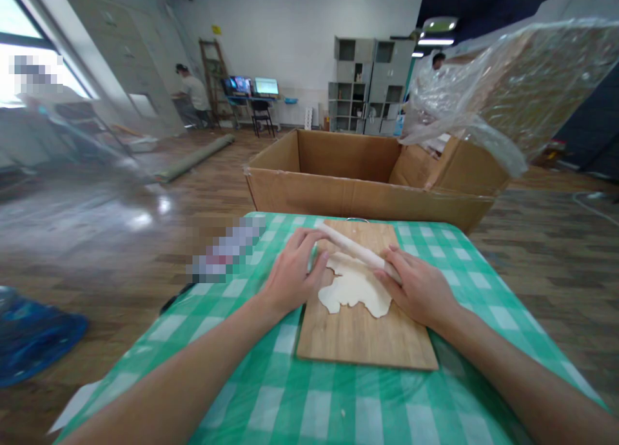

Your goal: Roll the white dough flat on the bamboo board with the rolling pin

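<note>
A pale wooden rolling pin (355, 247) lies slantwise over a thin, ragged-edged sheet of dough (356, 291). At the pin's far left end my left hand (294, 269) has its fingers curled over it, the thumb pointing inward above the dough. The nearer right end is gripped by my right hand (420, 285), thumb and fingers closed around it. Beneath the dough is a wooden cutting board (365, 345), with a metal handle at its far edge.
A green and white checked tablecloth (261, 393) covers the table. Just beyond stands a large open cardboard box (338, 192) with plastic wrap (464, 103) at its right. A blurred-out object (227, 250) lies at the table's left edge. People are in the background.
</note>
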A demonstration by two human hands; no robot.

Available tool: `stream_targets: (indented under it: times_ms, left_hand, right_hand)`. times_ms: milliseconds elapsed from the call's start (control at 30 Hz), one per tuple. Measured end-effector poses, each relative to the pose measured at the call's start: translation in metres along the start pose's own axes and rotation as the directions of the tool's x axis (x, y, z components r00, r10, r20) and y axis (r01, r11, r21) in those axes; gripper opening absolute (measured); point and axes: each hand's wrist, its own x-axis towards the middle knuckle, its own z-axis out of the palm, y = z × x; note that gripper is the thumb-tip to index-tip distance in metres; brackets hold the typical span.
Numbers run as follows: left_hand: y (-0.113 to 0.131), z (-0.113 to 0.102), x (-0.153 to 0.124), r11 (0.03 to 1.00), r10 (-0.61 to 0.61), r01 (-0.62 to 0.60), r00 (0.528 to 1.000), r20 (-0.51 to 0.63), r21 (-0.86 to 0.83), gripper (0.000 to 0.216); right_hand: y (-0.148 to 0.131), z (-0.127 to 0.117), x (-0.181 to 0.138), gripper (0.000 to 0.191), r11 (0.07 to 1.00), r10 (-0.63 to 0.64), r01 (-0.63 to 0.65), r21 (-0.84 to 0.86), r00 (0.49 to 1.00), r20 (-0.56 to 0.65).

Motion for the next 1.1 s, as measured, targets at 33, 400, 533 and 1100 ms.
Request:
stream_targets:
  times_ms: [33, 400, 533, 1100]
  left_hand:
    - [0.000, 0.000, 0.000, 1.000, -0.013, 0.013, 1.000, -0.020, 0.007, 0.031]
    - [-0.008, 0.007, -0.001, 0.996, -0.022, 0.003, 0.977, 0.210, 0.091, 0.041]
    - [-0.006, 0.011, 0.006, 0.988, -0.042, 0.005, 0.973, 0.229, 0.157, 0.046]
    - [-0.021, 0.024, 0.040, 0.961, -0.132, 0.062, 0.959, 0.249, 0.270, 0.040]
  right_hand:
    - [-0.001, -0.001, 0.000, 0.042, 1.000, -0.023, 0.023, 0.009, 1.000, 0.002]
    - [-0.008, -0.011, 0.003, 0.053, 0.985, -0.170, 0.166, 0.044, 0.982, 0.084]
    - [-0.006, -0.009, 0.011, 0.056, 0.992, -0.124, 0.125, 0.002, 0.986, 0.108]
    - [0.022, 0.002, 0.067, 0.045, 0.996, -0.026, 0.045, -0.080, 0.975, 0.219]
